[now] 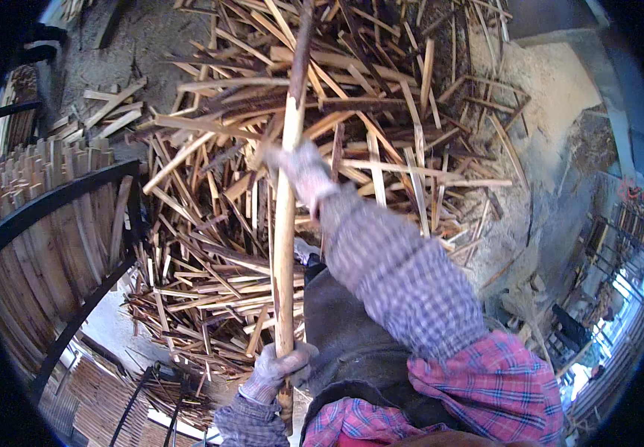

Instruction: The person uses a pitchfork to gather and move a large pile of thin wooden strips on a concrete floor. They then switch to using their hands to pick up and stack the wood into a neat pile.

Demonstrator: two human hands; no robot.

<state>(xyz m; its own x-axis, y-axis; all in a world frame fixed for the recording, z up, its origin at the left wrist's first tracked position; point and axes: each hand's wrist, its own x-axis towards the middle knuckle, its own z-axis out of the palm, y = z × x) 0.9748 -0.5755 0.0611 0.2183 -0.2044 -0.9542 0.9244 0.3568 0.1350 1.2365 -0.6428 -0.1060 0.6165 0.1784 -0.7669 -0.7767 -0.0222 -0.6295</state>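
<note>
A long, pale wooden pole [284, 246] runs from near my body toward the far edge, with dark bark on its far end. My left hand [281, 365], in a light glove, is wrapped around its near part. Farther up, my gloved right hand [303, 171] closes around the same pole; its fingers are blurred by motion. Beneath the pole spreads a large heap of split wood strips [382, 97], many with dark bark edges.
At the left, a dark metal frame [61, 201] holds upright wooden slats [54, 246]. Several loose offcuts [117, 108] lie on the floor beyond it. Pale sawdust [553, 89] covers ground at the right. Racks of wood [627, 223] stand along the right rim.
</note>
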